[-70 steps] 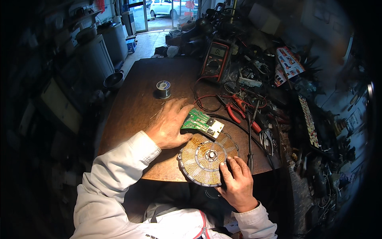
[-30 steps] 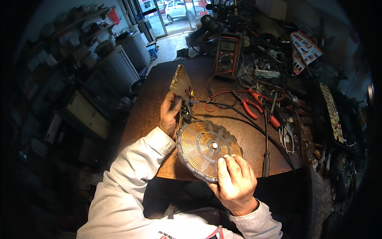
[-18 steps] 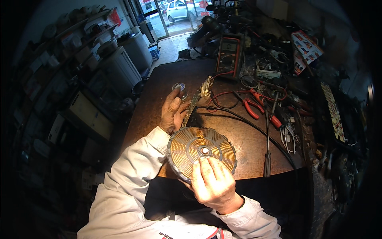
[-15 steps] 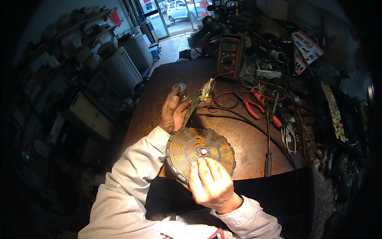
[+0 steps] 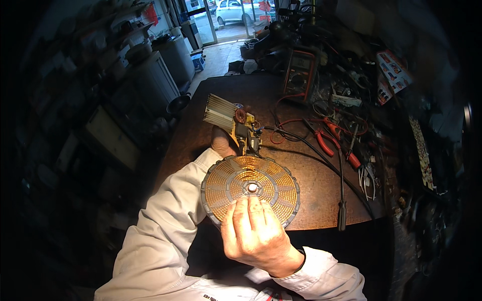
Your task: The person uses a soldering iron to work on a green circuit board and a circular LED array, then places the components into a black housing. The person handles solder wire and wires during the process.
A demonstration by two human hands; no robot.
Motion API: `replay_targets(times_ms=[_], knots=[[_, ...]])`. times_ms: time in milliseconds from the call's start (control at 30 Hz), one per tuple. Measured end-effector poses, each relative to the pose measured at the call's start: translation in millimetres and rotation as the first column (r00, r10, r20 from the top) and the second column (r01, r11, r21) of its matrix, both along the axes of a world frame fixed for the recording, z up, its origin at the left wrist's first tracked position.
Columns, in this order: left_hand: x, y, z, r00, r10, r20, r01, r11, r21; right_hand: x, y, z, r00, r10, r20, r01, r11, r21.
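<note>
My right hand (image 5: 258, 236) grips the round induction coil (image 5: 278, 188), its fingers pressed together just below the white button-like piece (image 5: 252, 187) at the coil's centre. The thumb is hidden. Copper-coloured windings ring the coil inside a dark notched rim. Beyond its far edge, my left hand (image 5: 221, 143) holds a circuit board (image 5: 241, 134) from below and behind, with most of its fingers out of sight. A finned metal heatsink (image 5: 219, 111) stands on the board, beside a small copper-wound ring (image 5: 241, 116) and a dark block.
A brown wooden table (image 5: 316, 200) lies under the work. On its right are red-handled pliers (image 5: 325, 143), a long screwdriver (image 5: 342, 210), a black cable (image 5: 329, 161) and a multimeter (image 5: 301, 75). Cluttered parts crowd the far right; shelves line the left.
The circuit board has turned, so its heatsink now leans left and its components show. The coil has shifted slightly left and tilted to face up more. My right hand has stayed on the coil.
</note>
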State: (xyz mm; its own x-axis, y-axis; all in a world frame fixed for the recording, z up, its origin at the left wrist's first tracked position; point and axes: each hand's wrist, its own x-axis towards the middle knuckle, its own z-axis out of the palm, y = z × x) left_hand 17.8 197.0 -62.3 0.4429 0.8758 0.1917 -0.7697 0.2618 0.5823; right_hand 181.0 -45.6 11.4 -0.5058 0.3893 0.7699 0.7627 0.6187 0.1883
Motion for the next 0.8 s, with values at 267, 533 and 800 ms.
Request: replay_targets(times_ms=[267,533,800], knots=[[-80.3,-10.6,21.4,0.985,-0.007,-0.173,-0.001,0.999,-0.045,-2.0,-4.2,-27.7,0.997,0.016,-0.076,-0.017,1.0,-0.014],[-160.1,-52.6,46.8,0.742,-0.038,-0.67,0.005,0.999,-0.051,3.0,-30.4,-39.7,0.997,0.067,-0.032,-0.069,0.993,-0.094],[-131.8,-88.7,49.8,0.171,0.313,-0.934,-0.043,0.95,0.311,-26.4,-52.6,-17.5,0.983,-0.036,0.18,0.06,0.99,-0.129]])
